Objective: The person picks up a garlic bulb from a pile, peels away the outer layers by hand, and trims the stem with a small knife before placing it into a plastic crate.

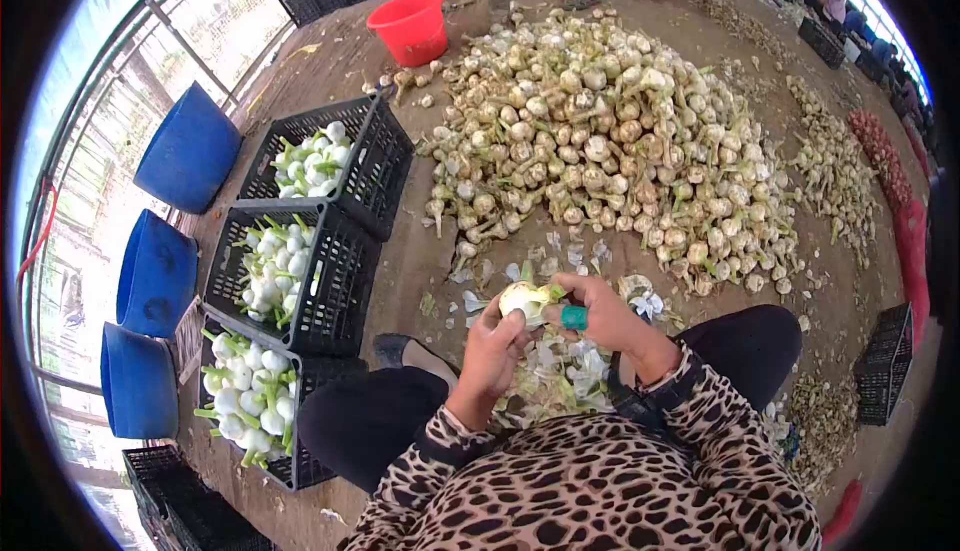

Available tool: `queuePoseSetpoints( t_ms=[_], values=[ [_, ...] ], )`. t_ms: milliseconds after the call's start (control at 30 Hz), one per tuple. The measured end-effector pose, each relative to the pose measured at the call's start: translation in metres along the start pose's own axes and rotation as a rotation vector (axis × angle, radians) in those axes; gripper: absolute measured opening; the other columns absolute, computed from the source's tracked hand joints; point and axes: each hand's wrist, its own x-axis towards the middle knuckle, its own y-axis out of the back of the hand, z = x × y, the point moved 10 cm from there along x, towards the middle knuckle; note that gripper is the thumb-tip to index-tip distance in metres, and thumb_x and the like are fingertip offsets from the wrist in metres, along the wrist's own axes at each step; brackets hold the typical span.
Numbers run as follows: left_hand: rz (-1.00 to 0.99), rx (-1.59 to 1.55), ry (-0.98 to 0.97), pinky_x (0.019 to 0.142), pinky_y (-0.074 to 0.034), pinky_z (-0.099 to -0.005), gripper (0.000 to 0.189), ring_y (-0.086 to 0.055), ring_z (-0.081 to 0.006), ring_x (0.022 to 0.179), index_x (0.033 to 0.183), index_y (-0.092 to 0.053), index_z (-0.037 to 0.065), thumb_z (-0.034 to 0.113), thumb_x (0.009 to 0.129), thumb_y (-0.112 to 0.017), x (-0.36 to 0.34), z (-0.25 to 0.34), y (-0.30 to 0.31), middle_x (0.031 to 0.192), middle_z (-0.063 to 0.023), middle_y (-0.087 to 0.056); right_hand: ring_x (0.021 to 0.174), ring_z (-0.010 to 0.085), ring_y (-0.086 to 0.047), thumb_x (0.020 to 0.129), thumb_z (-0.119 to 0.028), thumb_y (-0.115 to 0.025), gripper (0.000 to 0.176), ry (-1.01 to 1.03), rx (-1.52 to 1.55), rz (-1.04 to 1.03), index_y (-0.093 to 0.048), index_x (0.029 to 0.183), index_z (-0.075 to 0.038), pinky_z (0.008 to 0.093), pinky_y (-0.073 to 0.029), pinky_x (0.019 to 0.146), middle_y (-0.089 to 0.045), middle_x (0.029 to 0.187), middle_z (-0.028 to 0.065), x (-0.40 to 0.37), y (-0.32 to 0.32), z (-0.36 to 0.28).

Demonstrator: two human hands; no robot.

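Between my two hands is a garlic bulb (521, 299), partly white, with a short green stalk end and loose outer skin. My left hand (489, 349) is closed around the bulb's left side. My right hand (603, 317), with green tape round a finger, pinches the skin or stalk on its right. Below them, peeled garlic skins (560, 376) litter the ground between my feet. Just ahead rises a large heap of unpeeled garlic (610, 141) with dirty, yellowish skins.
To my left stand black crates (335, 281) holding clean white garlic with green stalks. Blue tubs (160, 273) line the wall beyond them. A red bucket (409, 29) stands behind the heap. More garlic (838, 171), red net sacks (910, 261) and a black crate (886, 363) lie right. Other people sit far right.
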Motion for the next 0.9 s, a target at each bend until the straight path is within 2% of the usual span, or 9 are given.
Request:
queuePoseSetpoints(
  t_ms=[167,200,300,333,367,433,533,633,900],
  values=[
    [-0.014,-0.2,0.131,0.092,-0.045,-0.0368,0.049,-0.055,-0.0206,0.105,0.122,-0.047,0.002,0.035,0.087,-0.055,0.006,-0.02,0.007,0.117,-0.0082,-0.056,0.06,0.0088,-0.049,0.089,-0.015,-0.056,0.012,0.051,0.816,-0.149,-0.055,0.094,-0.004,0.0236,-0.036,0.05,-0.054,0.075,-0.0004,0.0,-0.004,0.01],
    [-0.075,-0.256,0.102,0.092,-0.045,-0.0384,0.049,-0.055,-0.0212,0.106,0.124,-0.046,0.003,0.032,0.086,-0.057,0.007,-0.016,0.003,0.117,-0.009,-0.056,0.062,0.0125,-0.05,0.088,-0.013,-0.055,0.009,-0.024,1.0,0.08,-0.053,0.093,-0.006,0.0252,-0.038,0.05,-0.054,0.078,0.0018,0.002,0.009,0.026],
    [-0.197,-0.271,0.065,0.093,-0.046,-0.0392,0.048,-0.056,-0.0215,0.107,0.126,-0.044,0.004,0.027,0.086,-0.057,0.002,-0.004,-0.004,0.117,-0.0092,-0.056,0.065,0.016,-0.051,0.088,-0.014,-0.055,0.011,-0.016,1.192,0.272,-0.052,0.094,-0.005,0.028,-0.042,0.052,-0.055,0.08,0.0045,0.013,0.039,0.045],
    [-0.159,-0.283,0.061,0.092,-0.046,-0.041,0.049,-0.055,-0.0237,0.107,0.129,-0.042,0.004,0.019,0.085,-0.055,0.001,-0.002,-0.003,0.118,-0.0097,-0.056,0.07,0.0179,-0.054,0.087,-0.015,-0.055,0.015,0.003,1.366,0.198,-0.05,0.098,-0.005,0.0294,-0.045,0.057,-0.057,0.082,0.0068,0.021,0.053,0.058],
    [-0.123,-0.276,0.059,0.092,-0.046,-0.0412,0.049,-0.055,-0.0244,0.107,0.129,-0.042,0.004,0.017,0.084,-0.054,0.0,0.0,-0.002,0.118,-0.01,-0.056,0.077,0.0186,-0.058,0.087,-0.015,-0.057,0.024,0.222,1.399,0.02,-0.049,0.107,-0.005,0.0302,-0.047,0.062,-0.06,0.089,0.008,0.021,0.062,0.025],
    [-0.055,-0.262,0.053,0.092,-0.046,-0.0417,0.049,-0.056,-0.0258,0.107,0.129,-0.042,0.004,0.013,0.083,-0.052,0.001,0.003,0.003,0.117,-0.0107,-0.056,0.083,0.0208,-0.06,0.085,-0.014,-0.057,0.03,-0.076,0.162,0.444,-0.05,0.112,-0.002,0.032,-0.048,0.067,-0.062,0.094,0.0119,0.007,0.092,0.041],
    [-0.043,-0.269,0.031,0.091,-0.047,-0.0398,0.056,-0.057,-0.0256,0.104,0.131,-0.04,0.004,0.019,0.081,-0.059,0.006,0.001,0.007,0.114,-0.0106,-0.057,0.087,0.0245,-0.059,0.082,-0.01,-0.057,0.03,0.175,-1.118,0.351,-0.054,0.11,0.0,0.0341,-0.048,0.072,-0.062,0.096,0.0141,-0.003,0.045,0.003],
    [-0.01,-0.201,0.043,0.095,-0.043,-0.0402,0.057,-0.055,-0.0244,0.106,0.13,-0.04,0.004,0.021,0.079,-0.059,0.006,-0.004,0.008,0.116,-0.0093,-0.056,0.079,0.0278,-0.06,0.074,-0.008,-0.065,0.031,0.512,-0.637,0.424,-0.059,0.104,-0.004,0.0356,-0.048,0.069,-0.061,0.088,0.0132,-0.016,0.021,-0.049],
    [0.055,-0.085,0.02,0.096,-0.041,-0.0405,0.054,-0.052,-0.0237,0.109,0.127,-0.041,0.0,0.017,0.078,-0.056,0.0,-0.002,0.011,0.12,-0.0121,-0.053,0.085,0.0239,-0.058,0.066,-0.006,-0.059,0.027,0.656,-1.096,0.303,-0.06,0.093,-0.006,0.0353,-0.047,0.074,-0.06,0.085,0.0067,-0.012,-0.022,-0.052]
  ],
)
